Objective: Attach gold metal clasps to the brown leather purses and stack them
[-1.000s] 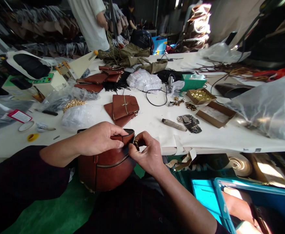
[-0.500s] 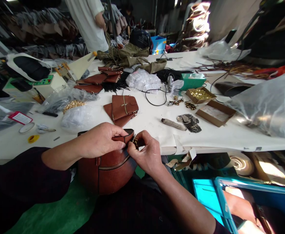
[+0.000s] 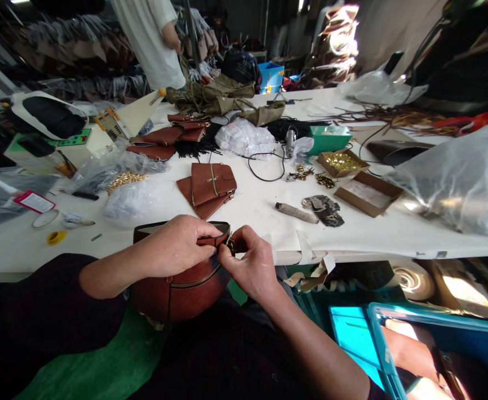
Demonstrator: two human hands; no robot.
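A brown leather bag (image 3: 194, 294) with a curved metal zipper rests between my body and the table's near edge, its top rim facing up. My left hand (image 3: 183, 244) pinches that rim near the right end, thumb outside and fingers over the edge. At the same corner, my right hand (image 3: 250, 258) is closed on a small brass-coloured metal fitting (image 3: 230, 242), mostly covered by the fingers, which touches the bag's side. Just beyond the bag, brown leather pieces (image 3: 213, 186) with a zipper lie on the table.
On the white table (image 3: 252, 222) are a grey rolled stick (image 3: 296, 213), a dark flaky patch (image 3: 323, 210), a cardboard box of brass parts (image 3: 343, 162) and a second cardboard box (image 3: 369, 193). A blue crate (image 3: 436, 314) stands low at right. Across the table stands a person (image 3: 150, 44).
The bag has tipped slightly, so more of its opening shows. My left hand has shifted a little to the right and down; my right hand stays at the corner.
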